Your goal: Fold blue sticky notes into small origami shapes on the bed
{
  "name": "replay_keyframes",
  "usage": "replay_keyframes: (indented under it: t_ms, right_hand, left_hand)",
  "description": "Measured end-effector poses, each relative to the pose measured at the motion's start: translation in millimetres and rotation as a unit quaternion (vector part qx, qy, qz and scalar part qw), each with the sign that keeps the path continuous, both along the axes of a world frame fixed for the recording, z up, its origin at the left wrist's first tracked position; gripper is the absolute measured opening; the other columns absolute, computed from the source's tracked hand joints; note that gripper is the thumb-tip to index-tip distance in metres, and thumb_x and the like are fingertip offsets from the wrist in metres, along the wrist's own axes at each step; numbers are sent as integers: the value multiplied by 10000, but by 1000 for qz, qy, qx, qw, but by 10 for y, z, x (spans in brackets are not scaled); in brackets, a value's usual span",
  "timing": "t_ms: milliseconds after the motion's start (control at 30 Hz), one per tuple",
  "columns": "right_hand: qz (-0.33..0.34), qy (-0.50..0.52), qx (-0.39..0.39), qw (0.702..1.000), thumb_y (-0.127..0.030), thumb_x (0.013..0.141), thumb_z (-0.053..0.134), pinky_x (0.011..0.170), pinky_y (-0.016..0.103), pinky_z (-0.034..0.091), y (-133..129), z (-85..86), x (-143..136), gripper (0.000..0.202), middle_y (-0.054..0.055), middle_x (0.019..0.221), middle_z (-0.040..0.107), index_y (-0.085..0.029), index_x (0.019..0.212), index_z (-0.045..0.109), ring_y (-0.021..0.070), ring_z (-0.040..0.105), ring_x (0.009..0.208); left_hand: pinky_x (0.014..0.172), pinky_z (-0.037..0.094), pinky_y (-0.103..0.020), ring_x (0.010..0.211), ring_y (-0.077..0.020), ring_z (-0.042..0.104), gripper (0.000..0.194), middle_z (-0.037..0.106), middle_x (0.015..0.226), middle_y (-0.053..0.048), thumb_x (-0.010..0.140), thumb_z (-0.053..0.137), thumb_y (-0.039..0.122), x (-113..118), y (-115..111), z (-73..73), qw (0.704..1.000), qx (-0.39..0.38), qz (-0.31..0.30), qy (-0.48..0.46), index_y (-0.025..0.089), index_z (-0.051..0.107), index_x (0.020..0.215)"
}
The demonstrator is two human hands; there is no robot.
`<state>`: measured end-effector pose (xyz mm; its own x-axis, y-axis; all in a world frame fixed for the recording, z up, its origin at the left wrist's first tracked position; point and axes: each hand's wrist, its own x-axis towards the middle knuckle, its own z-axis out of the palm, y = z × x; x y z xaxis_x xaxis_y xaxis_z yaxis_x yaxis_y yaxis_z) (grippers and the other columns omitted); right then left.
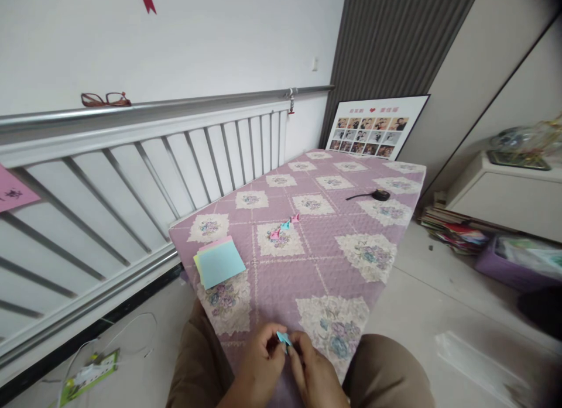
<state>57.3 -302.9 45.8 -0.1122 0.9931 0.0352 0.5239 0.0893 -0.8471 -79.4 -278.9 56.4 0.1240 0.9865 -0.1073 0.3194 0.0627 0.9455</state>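
Note:
Between the fingertips of both hands is a small piece of folded light-blue paper (283, 338), close to the table's near edge. My left hand (262, 361) pinches it from the left, thumb and forefinger closed. From the other side my right hand (311, 364) grips it, fingers bent together. Part of the paper is hidden by the fingers. Farther up the table lie small folded paper pieces in a slanting row: a pink one (275, 235), a blue one (285, 225) and another pink one (295, 218). Left of them sits a stack of coloured paper sheets (223, 264), light blue on top.
A purple floral cloth (281, 279) covers the table. A black object with a strap (380, 195) lies at the right. Behind stands a photo board (373, 127); a white radiator (211, 156) runs along the left, with glasses (106, 100) on the pipe above.

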Motion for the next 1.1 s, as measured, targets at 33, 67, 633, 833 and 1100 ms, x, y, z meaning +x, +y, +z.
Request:
replay_keyframes:
  t_ms: [33,67,633,833,1100]
  right_hand:
    - [-5,-45,13,999,-278,899,402,638,271,451,3,-19,-1,159,41,802,684,-234,990,525,199,653,709]
    - [-9,-90,31,995,-251,889,412,631,279,451,8,-32,-1,147,47,788,684,-234,966,536,209,654,709]
    - [-81,-28,34,996,-262,831,469,603,280,446,104,83,-15,103,12,692,634,-248,752,534,188,610,637]
    - [-87,-32,56,994,-229,806,473,653,292,467,94,-15,-19,109,32,783,652,-233,867,563,199,620,711]
    - [-3,-172,123,978,-96,797,444,694,313,443,190,-297,51,188,26,757,629,-216,793,588,200,604,744]
  left_hand:
    - [807,442,-271,864,-177,586,291,640,917,-38,737,493,39,8,-4,16,1000,11,-2,18,192,631,942]
    - [791,444,-271,852,-177,580,292,629,901,-35,725,487,26,14,-7,36,999,23,-6,38,194,631,917]
    - [753,404,-291,800,-175,543,200,553,859,-16,765,484,92,46,-23,-46,991,64,5,117,215,512,921]
    - [726,362,-279,813,-177,523,210,553,847,-15,725,443,41,38,-7,-83,982,80,-21,170,218,505,819]
    - [748,351,-314,890,-215,523,269,573,959,-47,744,412,37,-45,90,-236,931,80,-120,335,201,554,903]
